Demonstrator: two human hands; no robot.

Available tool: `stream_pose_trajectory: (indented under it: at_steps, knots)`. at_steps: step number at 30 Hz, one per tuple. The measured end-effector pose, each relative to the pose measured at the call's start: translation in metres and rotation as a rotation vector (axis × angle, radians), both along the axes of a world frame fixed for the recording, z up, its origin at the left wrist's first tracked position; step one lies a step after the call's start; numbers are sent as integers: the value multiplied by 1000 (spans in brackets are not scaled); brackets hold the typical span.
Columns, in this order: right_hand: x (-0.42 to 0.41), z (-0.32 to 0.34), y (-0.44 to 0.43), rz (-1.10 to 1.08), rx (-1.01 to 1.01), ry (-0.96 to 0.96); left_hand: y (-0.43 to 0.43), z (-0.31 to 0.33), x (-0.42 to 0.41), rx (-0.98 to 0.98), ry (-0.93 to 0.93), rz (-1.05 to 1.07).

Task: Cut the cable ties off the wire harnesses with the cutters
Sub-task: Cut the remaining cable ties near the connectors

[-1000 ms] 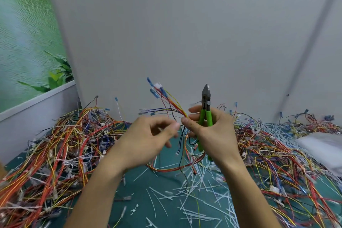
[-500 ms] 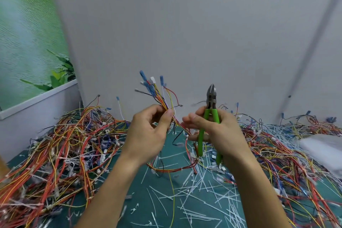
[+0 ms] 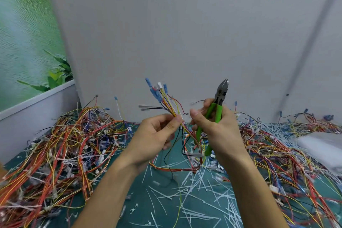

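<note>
I count 2 hands up: the left hand (image 3: 153, 135) pinches 1 wire harness (image 3: 167, 102) between thumb and fingers, held above the table. The right hand (image 3: 220, 129) curls around the green handles of 1 pair of cutters (image 3: 219, 101), blades together. 2 heaps of harnesses flank them, the left heap (image 3: 64, 144) and the right heap (image 3: 286, 152). Cut ties (image 3: 196, 190), too many to count, litter the green table (image 3: 140, 203) under a plain grey wall (image 3: 185, 24). Half a second ago the cutters stood upright; now they lean right.

Bright, evenly lit, diffuse; faint shadows only. Strong wide-angle bowing toward edges. Slight motion blur across wires (image 3: 167, 102), corners soft.
</note>
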State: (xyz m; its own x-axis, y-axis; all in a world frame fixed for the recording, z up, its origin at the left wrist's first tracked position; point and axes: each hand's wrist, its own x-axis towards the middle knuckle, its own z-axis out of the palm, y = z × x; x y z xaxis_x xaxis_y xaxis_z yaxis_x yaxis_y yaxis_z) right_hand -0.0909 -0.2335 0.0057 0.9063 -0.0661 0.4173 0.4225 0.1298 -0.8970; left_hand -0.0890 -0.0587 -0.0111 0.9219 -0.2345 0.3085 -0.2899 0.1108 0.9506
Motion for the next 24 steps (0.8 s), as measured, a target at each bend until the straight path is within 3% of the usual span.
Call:
stream_pose_trajectory:
  at_steps: [5,15,24]
  knots:
    - [-1,-1,6,31,67,-37,-3,-1,1,-147,176,-225]
    - [-1,-1,6,115,161,11,-13,-4,-5,-219,117,-228]
    - [7,-9,7,-13,67,-64,-13,-4,-7,-241,78,-284]
